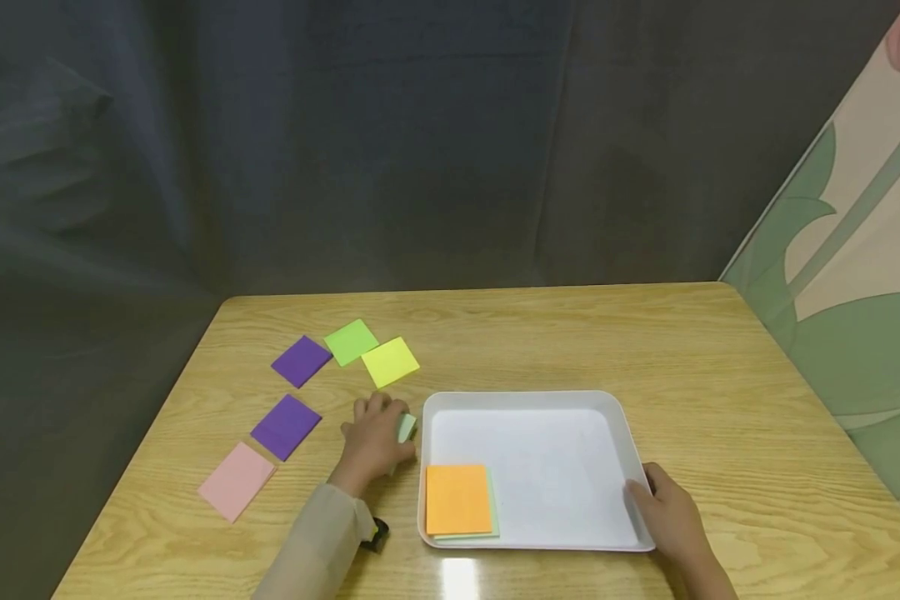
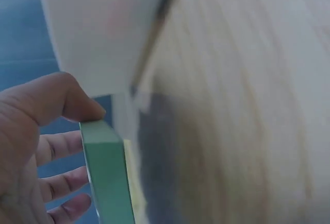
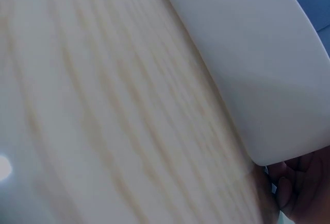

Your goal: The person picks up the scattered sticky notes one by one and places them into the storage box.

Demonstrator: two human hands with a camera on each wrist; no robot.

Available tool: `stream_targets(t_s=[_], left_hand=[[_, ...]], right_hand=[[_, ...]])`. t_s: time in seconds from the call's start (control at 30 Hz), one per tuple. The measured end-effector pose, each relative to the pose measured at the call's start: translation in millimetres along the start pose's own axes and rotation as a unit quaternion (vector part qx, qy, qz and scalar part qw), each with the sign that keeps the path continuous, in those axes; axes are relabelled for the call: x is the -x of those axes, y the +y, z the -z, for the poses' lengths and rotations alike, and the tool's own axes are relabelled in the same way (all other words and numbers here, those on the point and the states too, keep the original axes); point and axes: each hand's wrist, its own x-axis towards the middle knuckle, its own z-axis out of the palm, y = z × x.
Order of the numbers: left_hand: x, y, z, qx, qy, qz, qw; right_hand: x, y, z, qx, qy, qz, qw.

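My left hand [image 1: 373,442] grips a pale green sticky note pad [image 1: 407,427] just left of the white tray [image 1: 558,471]. In the left wrist view, the thumb presses the near end of that green pad [image 2: 109,170], and the other fingers lie along its far side. The right hand [image 1: 672,512] holds the tray's right rim, thumb over the edge; the right wrist view shows curled fingers [image 3: 289,183] beside the tray wall [image 3: 252,69]. In the tray's near left corner an orange pad [image 1: 457,498] lies on a pale green one [image 1: 494,510].
Left of the tray lie a pink pad [image 1: 236,481], two purple pads [image 1: 286,427], a bright green pad [image 1: 351,342] and a yellow pad [image 1: 391,362]. The wooden table [image 1: 727,400] meets a dark curtain [image 1: 420,150] at the back. A patterned cloth [image 1: 862,333] hangs at the right.
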Motion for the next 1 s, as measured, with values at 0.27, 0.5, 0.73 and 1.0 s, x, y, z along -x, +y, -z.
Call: stream_targets(t_s=[0.27,0.5,0.73,1.0], left_hand=[[7.1,21.7,14.3,0.018,0.046,-0.043,0.9978],[13.8,41.7,22.3,0.034,0.066,-0.102,0.9920],[18.8,56.2,21.4,0.045,0.037,-0.152,0.9867],[21.7,62.7,11.6,0.031,-0.009,-0.232,0.9721]], right_hand=[[1,-2,1,0.000,0.005,0.002,1.000],[1,-2,1,-0.006,0.004,0.001,1.000],[1,-1,0,-0.007,0.010,0.001,1.000],[1,-1,0,-0.008,0.015,-0.001,1.000]])
